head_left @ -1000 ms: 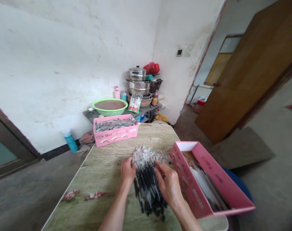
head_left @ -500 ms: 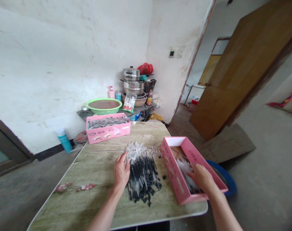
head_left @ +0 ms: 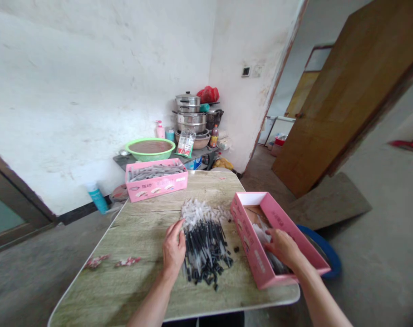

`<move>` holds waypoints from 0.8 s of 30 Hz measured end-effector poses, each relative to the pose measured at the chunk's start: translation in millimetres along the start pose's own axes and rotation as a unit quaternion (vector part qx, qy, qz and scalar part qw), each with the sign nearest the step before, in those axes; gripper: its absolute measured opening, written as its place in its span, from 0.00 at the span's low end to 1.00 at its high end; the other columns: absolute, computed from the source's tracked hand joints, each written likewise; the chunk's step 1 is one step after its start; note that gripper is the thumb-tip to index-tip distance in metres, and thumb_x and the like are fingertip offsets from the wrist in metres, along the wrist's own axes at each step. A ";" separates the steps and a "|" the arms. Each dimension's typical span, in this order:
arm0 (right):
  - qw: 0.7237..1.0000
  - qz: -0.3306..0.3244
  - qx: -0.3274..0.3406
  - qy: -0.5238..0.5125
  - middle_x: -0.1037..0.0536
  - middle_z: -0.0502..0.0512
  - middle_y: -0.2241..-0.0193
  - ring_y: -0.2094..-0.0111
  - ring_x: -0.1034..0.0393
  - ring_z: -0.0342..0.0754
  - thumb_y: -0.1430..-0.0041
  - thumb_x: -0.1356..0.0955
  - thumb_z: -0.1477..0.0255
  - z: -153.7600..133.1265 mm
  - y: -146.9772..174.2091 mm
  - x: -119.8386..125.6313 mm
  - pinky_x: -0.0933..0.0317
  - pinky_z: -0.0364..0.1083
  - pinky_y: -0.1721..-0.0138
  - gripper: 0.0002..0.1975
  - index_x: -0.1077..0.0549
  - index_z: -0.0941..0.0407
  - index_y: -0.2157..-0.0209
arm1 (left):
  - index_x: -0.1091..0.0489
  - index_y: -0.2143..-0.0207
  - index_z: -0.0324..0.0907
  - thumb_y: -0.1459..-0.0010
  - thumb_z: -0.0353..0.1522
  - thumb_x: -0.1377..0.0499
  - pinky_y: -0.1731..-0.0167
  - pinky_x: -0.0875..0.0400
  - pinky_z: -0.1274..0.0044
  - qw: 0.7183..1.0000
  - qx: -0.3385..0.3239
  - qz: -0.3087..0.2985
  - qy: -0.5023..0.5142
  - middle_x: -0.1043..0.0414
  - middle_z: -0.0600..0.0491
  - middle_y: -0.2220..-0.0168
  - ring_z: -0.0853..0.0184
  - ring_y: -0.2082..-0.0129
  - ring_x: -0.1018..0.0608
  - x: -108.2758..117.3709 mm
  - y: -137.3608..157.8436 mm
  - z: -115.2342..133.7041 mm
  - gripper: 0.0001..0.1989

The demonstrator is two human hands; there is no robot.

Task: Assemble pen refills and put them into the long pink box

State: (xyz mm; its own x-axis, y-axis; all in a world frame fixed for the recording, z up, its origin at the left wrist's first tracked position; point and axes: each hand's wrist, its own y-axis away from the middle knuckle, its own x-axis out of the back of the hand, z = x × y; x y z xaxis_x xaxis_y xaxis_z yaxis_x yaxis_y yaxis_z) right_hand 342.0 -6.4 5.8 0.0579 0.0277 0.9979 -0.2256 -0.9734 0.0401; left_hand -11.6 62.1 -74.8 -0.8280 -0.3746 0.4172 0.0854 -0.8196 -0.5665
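Note:
A pile of pens with dark barrels (head_left: 206,240) lies on the table, clear caps (head_left: 198,211) spread at its far end and small black caps (head_left: 209,274) at its near end. My left hand (head_left: 174,245) rests against the pile's left side, fingers stretched out and apart, holding nothing. Inside the open pink box (head_left: 252,254) on the right, my right hand (head_left: 284,247) has its fingers bent round whitish pens (head_left: 262,234); its palm hides part of them. A second pink box (head_left: 157,185), at the far left, is full of pens (head_left: 155,171).
The wood-patterned table (head_left: 141,281) bears two red-and-white scraps (head_left: 128,262) at the left. Beyond its far edge stand a green basin (head_left: 150,156) and stacked steel pots (head_left: 191,120). Something round and blue (head_left: 332,256) is below the right box.
My right hand stays in the right box, its fingers a little further over the pens. My left hand has hardly moved against the pile. The whole view has shifted slightly.

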 end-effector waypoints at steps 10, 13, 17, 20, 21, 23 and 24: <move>1.000 0.017 -0.018 -0.014 0.20 0.61 0.74 0.67 0.25 0.54 0.45 0.36 0.69 -9.9 12.9 20.0 0.44 0.44 0.72 0.11 0.23 0.56 0.75 | 0.29 0.51 0.41 0.43 0.26 0.50 0.50 0.34 0.68 0.998 0.029 0.021 0.041 0.27 0.46 0.53 0.59 0.52 0.26 1.7 -2.6 0.8 0.19; 0.998 0.056 -0.034 -0.014 0.20 0.63 0.72 0.67 0.25 0.56 0.41 0.40 0.66 -14.3 21.8 33.6 0.43 0.45 0.72 0.16 0.22 0.55 0.70 | 0.28 0.52 0.41 0.42 0.28 0.49 0.51 0.33 0.68 0.995 0.045 0.025 0.081 0.26 0.45 0.54 0.59 0.54 0.25 4.4 -4.0 5.4 0.17; 0.983 0.163 -0.030 -0.075 0.20 0.61 0.73 0.70 0.24 0.55 0.38 0.42 0.61 -41.1 41.1 54.0 0.42 0.45 0.73 0.19 0.24 0.55 0.61 | 0.25 0.57 0.43 0.43 0.34 0.44 0.58 0.29 0.71 0.979 0.098 0.016 0.179 0.24 0.46 0.58 0.59 0.59 0.23 8.9 -5.4 25.9 0.14; 0.969 0.191 0.015 -0.158 0.20 0.59 0.75 0.73 0.25 0.53 0.38 0.43 0.59 -84.6 57.4 54.9 0.42 0.44 0.73 0.21 0.26 0.56 0.59 | 0.24 0.58 0.40 0.43 0.39 0.43 0.71 0.27 0.75 0.946 0.165 -0.057 0.274 0.23 0.47 0.67 0.64 0.72 0.22 11.0 -1.3 53.6 0.16; 0.967 0.171 0.049 -0.181 0.20 0.58 0.75 0.74 0.25 0.52 0.37 0.43 0.59 -101.7 62.1 50.8 0.42 0.43 0.73 0.20 0.26 0.55 0.59 | 0.24 0.58 0.39 0.43 0.40 0.43 0.74 0.28 0.77 0.929 0.185 -0.089 0.309 0.24 0.47 0.69 0.65 0.74 0.23 11.6 1.5 63.4 0.17; 0.964 0.100 0.122 -0.214 0.21 0.56 0.76 0.75 0.26 0.49 0.35 0.44 0.62 -134.8 69.6 37.1 0.44 0.41 0.74 0.19 0.26 0.54 0.63 | 0.26 0.56 0.37 0.43 0.41 0.43 0.77 0.29 0.78 0.891 0.209 -0.149 0.373 0.24 0.46 0.69 0.66 0.74 0.24 12.7 8.7 80.1 0.20; 0.961 0.075 0.147 -0.220 0.21 0.54 0.77 0.75 0.26 0.48 0.35 0.44 0.64 -149.3 72.4 28.3 0.45 0.40 0.75 0.18 0.26 0.54 0.65 | 0.26 0.55 0.36 0.44 0.42 0.42 0.78 0.30 0.79 0.876 0.220 -0.170 0.394 0.24 0.46 0.69 0.66 0.74 0.24 13.4 12.8 86.0 0.20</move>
State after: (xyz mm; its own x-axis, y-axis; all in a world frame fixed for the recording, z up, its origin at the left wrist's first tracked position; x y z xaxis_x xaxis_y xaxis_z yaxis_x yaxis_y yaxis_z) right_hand 182.2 -42.1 44.5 0.4664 -0.1540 0.8710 0.0180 -0.9829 -0.1835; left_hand 26.0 9.3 -15.3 -0.9574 0.1980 -0.2100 -0.1797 -0.9783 -0.1032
